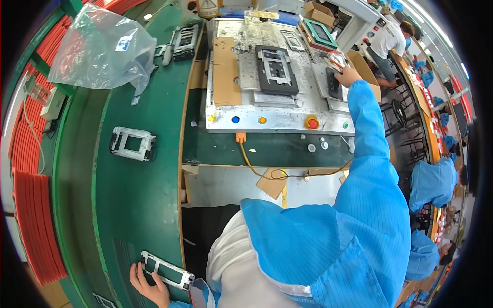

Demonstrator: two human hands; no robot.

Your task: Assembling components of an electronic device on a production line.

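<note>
My left hand is low at the left, fingers spread at the corner of a thin silver-and-black rectangular frame on the green bench. Fingertips appear to touch its end and near edge; I cannot see a firm grip. My right arm stretches forward over the machine. There my right hand is closed around a slim orange-and-white stick-like tool, above a dark block at the machine plate's right side. The fingertips are partly hidden. In the machine's middle, a black fixture carries another silver frame.
A similar frame lies on the green bench, with stacked frames farther back. A clear plastic bag hangs over the bench's far left. A red button and orange cable are at the machine's front. Other people work at right.
</note>
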